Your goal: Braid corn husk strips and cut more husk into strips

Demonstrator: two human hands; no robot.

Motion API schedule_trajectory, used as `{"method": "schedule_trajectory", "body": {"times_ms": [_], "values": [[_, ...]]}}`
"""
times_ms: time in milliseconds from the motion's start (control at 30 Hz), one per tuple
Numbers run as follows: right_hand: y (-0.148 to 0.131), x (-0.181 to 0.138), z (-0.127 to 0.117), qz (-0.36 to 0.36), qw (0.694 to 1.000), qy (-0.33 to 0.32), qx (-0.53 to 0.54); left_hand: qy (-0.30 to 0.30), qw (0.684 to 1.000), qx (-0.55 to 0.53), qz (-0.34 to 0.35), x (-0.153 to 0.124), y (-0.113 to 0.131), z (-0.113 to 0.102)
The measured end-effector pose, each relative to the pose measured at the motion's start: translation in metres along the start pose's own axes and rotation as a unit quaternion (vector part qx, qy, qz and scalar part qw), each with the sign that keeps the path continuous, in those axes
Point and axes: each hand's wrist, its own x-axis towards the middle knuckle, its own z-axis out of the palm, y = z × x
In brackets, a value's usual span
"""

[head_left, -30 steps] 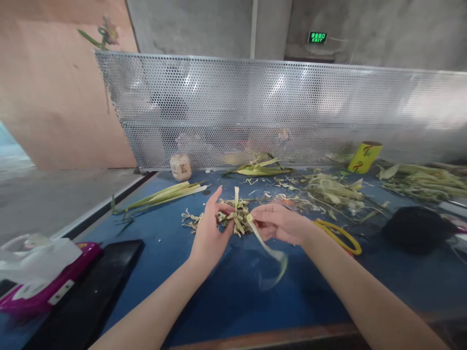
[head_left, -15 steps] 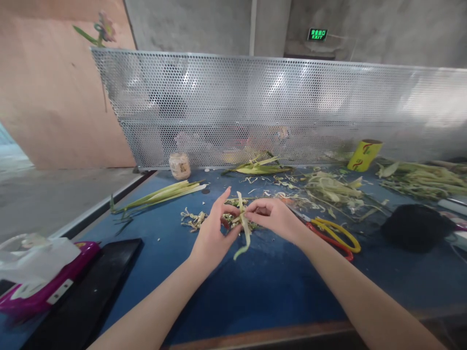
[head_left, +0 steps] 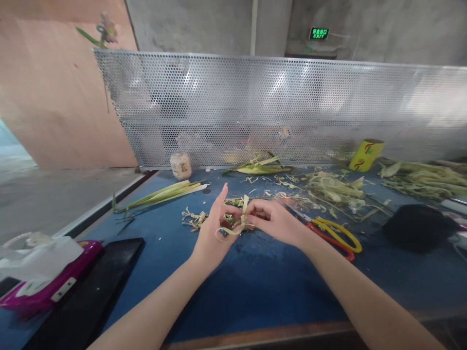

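Observation:
Over the middle of the blue table, both my hands meet at a pale green strip of husk (head_left: 243, 219). My left hand (head_left: 215, 231) pinches it between thumb and fingers, with the index finger pointing up. From the other side, the bent fingertips of my right hand (head_left: 272, 218) close on the same strip. One end of the strip stands up between the hands; the other curls across my left thumb. Just behind and below lie small knotted husk pieces (head_left: 195, 219), partly hidden by my hands. Scissors (head_left: 333, 233) with red and yellow handles rest beside my right wrist.
Long husk leaves (head_left: 160, 197) lie at the left, others (head_left: 260, 167) by the perforated metal screen (head_left: 237, 97). Right are a husk heap (head_left: 332, 189), a yellow tube (head_left: 367, 155) and a black bundle (head_left: 418, 228). A black tray (head_left: 87, 291) and purple box (head_left: 54, 287) stand front left.
The strip's lower end, which hung straight down toward the table, now curls leftward over my left thumb. My hands have stayed in nearly the same place.

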Motion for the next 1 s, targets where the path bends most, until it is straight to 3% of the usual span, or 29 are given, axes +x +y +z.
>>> {"method": "schedule_trajectory", "body": {"times_ms": [367, 633, 833, 1000], "values": [[0.001, 0.001, -0.005, 0.077, 0.986, -0.058, 0.137, 0.003, 1.0, -0.014, 0.013, -0.002, 0.008, 0.001], [0.005, 0.005, 0.003, 0.147, 0.937, -0.065, 0.311, -0.005, 0.994, -0.106, -0.04, 0.002, 0.014, 0.003], [0.01, 0.008, 0.007, 0.181, 0.937, -0.036, 0.298, -0.013, 0.995, -0.092, -0.041, 0.003, 0.006, 0.004], [0.013, 0.01, 0.001, 0.139, 0.971, 0.055, 0.189, -0.002, 0.996, -0.053, -0.068, 0.004, 0.0, 0.005]]}}
